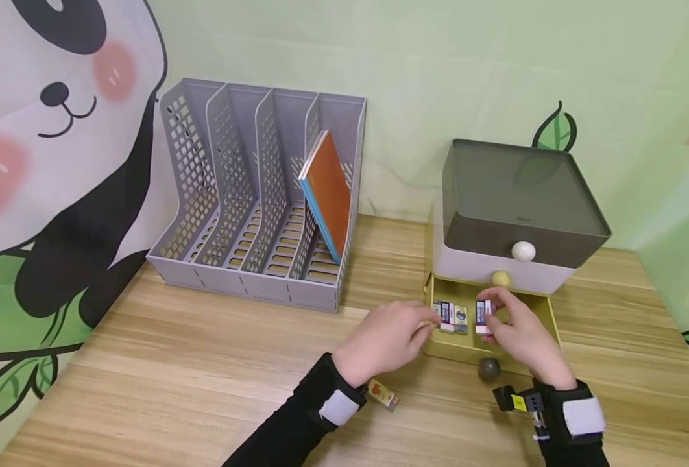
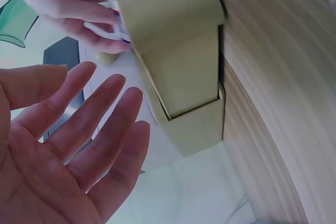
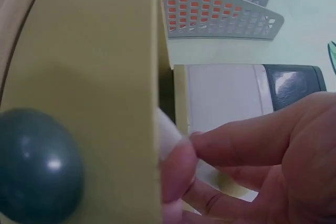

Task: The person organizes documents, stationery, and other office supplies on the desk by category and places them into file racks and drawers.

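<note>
Between its thumb and fingers my right hand [image 1: 519, 331] pinches a blue and white eraser [image 1: 481, 316] over the pulled-out yellow drawer [image 1: 496, 353]. In the right wrist view only a white part of that eraser [image 3: 168, 134] shows, partly behind the drawer front. Several erasers [image 1: 447, 318] lie side by side at the drawer's left end. My left hand [image 1: 388, 337] hovers at the drawer's left edge, and its fingers are loosely extended with nothing held in the left wrist view. Another small eraser-like block [image 1: 383, 394], yellowish, lies on the table beside my left wrist.
The drawer belongs to a box unit with a dark top [image 1: 525, 188] and a white middle drawer [image 1: 490, 263]. A dark round knob [image 1: 488, 369] sticks out of the yellow drawer's front. A grey file rack [image 1: 251, 285] at the left holds an orange book [image 1: 327, 194].
</note>
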`<state>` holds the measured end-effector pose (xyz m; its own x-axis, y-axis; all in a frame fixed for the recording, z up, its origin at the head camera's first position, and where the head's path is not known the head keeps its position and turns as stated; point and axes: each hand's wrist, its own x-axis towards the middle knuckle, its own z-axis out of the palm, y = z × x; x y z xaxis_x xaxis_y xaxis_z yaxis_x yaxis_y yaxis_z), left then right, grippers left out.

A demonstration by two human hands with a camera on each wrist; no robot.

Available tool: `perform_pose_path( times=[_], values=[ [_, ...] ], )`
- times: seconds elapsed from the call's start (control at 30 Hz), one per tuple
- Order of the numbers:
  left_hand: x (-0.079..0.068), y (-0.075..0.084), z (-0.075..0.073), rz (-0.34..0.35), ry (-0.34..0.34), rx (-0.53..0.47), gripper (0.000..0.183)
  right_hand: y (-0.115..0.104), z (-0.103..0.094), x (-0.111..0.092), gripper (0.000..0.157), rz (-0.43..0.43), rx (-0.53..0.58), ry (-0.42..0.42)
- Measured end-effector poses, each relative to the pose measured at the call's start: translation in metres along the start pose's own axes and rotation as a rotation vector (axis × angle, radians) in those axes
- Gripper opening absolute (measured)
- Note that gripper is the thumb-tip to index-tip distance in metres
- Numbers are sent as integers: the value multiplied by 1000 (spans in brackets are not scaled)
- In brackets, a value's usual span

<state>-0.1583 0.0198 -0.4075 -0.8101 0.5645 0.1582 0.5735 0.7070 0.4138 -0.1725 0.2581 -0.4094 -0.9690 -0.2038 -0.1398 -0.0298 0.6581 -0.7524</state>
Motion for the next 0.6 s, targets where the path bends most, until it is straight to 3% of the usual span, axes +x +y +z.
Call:
perform_pose_path(
  times=[0.33,0.6],
  values=[
    [1,2,-4,-18,-4,-124,25,4,3,4,38,13,-44,-24],
    [2,1,-3,-48,-5,-162,25,8,2,6,50,14,-199,-51]
  ],
)
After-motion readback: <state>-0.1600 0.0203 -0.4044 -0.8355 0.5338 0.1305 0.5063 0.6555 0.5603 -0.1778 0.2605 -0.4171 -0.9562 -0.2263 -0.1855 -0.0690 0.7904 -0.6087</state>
